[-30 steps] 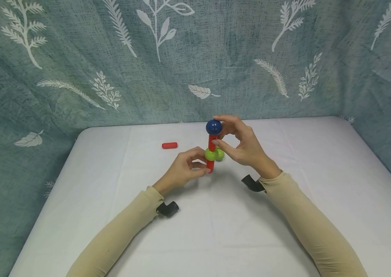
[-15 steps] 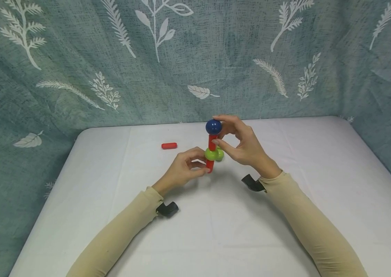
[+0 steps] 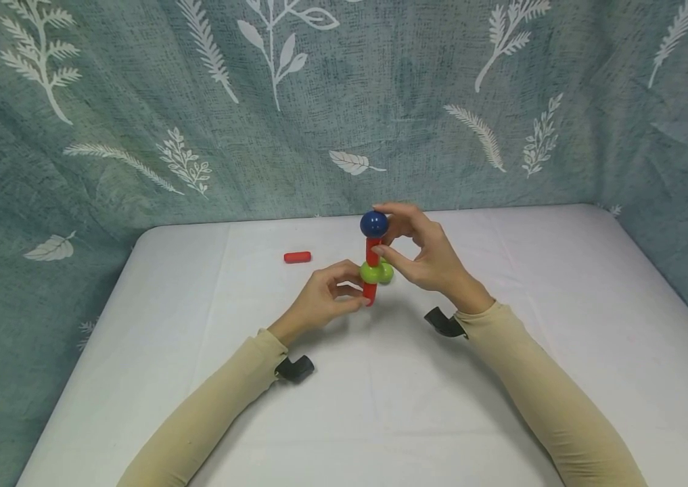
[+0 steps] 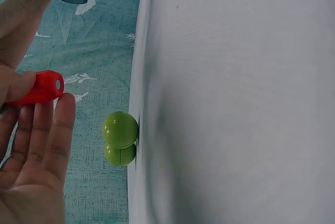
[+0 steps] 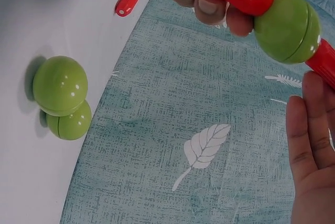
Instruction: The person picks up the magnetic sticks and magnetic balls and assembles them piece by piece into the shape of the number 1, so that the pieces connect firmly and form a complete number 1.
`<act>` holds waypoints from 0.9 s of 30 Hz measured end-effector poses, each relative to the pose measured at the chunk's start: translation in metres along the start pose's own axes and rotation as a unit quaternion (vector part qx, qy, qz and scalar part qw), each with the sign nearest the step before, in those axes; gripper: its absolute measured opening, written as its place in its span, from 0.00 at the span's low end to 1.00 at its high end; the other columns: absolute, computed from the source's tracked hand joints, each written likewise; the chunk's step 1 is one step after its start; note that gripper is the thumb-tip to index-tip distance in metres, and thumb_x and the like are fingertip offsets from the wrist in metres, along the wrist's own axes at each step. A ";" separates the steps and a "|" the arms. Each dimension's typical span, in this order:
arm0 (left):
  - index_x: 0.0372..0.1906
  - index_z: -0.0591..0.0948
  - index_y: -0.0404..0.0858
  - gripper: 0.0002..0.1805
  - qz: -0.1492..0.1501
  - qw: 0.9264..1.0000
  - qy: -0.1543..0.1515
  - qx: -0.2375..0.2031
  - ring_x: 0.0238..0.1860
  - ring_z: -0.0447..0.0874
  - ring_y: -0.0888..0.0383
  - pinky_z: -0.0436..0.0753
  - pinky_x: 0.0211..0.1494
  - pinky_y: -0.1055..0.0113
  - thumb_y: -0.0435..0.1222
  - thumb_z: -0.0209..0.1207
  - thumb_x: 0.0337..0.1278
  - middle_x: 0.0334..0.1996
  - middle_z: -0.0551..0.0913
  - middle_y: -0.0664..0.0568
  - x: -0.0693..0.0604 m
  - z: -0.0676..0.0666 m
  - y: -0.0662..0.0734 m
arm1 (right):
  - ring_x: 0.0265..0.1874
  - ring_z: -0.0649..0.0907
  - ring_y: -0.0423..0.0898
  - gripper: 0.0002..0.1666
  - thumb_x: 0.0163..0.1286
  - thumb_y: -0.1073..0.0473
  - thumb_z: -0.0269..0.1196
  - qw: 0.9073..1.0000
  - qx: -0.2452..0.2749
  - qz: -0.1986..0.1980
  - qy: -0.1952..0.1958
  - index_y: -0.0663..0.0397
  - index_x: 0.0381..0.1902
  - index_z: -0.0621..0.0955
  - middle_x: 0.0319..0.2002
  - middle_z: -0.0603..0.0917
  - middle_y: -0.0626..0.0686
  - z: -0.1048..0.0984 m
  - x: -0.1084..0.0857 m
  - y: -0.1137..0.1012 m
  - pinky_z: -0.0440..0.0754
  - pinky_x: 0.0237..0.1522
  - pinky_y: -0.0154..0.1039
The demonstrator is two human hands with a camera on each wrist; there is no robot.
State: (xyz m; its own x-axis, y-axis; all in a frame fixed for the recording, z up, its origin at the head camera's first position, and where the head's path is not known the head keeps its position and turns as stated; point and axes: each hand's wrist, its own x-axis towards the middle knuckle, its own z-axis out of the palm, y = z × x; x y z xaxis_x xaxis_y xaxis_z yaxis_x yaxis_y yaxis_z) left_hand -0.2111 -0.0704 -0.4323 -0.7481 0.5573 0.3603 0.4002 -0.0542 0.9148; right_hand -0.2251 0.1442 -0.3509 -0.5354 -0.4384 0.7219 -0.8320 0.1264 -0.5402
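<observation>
A toy stack of glossy balls and red rods stands upright between both hands: a blue ball point(image 3: 374, 224) on top, an upper red rod point(image 3: 373, 251), a green ball point(image 3: 371, 272) and a lower red rod point(image 3: 370, 292). My left hand point(image 3: 323, 295) pinches the lower rod between thumb and fingers; the left wrist view shows a hole in that rod's end point(image 4: 58, 85). With my right hand point(image 3: 431, 253) I hold the top part, thumb on the upper rod and index finger over the blue ball. The blue ball is outside both wrist views.
Two green balls point(image 5: 60, 85) sit close together on the white table just beyond the stack. A loose red rod point(image 3: 297, 257) lies farther back to the left. A leaf-patterned teal cloth point(image 3: 270, 176) hangs behind the table's far edge.
</observation>
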 end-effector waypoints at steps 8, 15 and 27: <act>0.50 0.80 0.32 0.19 -0.004 1.000 -0.003 0.010 0.47 0.83 0.54 0.84 0.54 0.58 0.24 0.67 0.51 0.45 0.82 0.42 0.000 -0.001 0.000 | 0.31 0.81 0.41 0.37 0.53 0.80 0.68 1.000 0.005 -0.004 -0.001 0.68 0.62 0.70 0.35 0.84 0.57 0.002 0.000 0.002 0.81 0.40 0.31; 0.47 0.82 0.34 0.16 -0.005 0.999 0.005 0.033 0.43 0.84 0.54 0.84 0.53 0.58 0.28 0.69 0.52 0.41 0.84 0.43 -0.001 -0.002 -0.001 | 0.31 0.81 0.41 0.37 0.54 0.80 0.67 1.000 0.006 0.001 -0.003 0.67 0.62 0.70 0.35 0.83 0.56 0.003 -0.002 0.003 0.81 0.39 0.33; 0.50 0.82 0.35 0.16 -0.021 0.999 0.015 0.038 0.42 0.85 0.55 0.84 0.51 0.61 0.29 0.68 0.54 0.42 0.86 0.44 -0.001 -0.003 0.001 | 0.31 0.82 0.42 0.37 0.54 0.79 0.68 1.000 0.003 0.005 -0.008 0.66 0.62 0.70 0.34 0.83 0.55 0.003 -0.002 0.002 0.82 0.38 0.35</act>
State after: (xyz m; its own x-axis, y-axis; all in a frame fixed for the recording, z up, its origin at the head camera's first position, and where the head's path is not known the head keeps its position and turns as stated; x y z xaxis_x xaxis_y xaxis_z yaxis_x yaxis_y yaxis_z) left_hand -0.2115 -0.0737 -0.4317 -0.7806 0.5321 0.3279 0.4057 0.0322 0.9135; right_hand -0.2254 0.1424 -0.3550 -0.5408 -0.4508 0.7101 -0.8261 0.1260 -0.5492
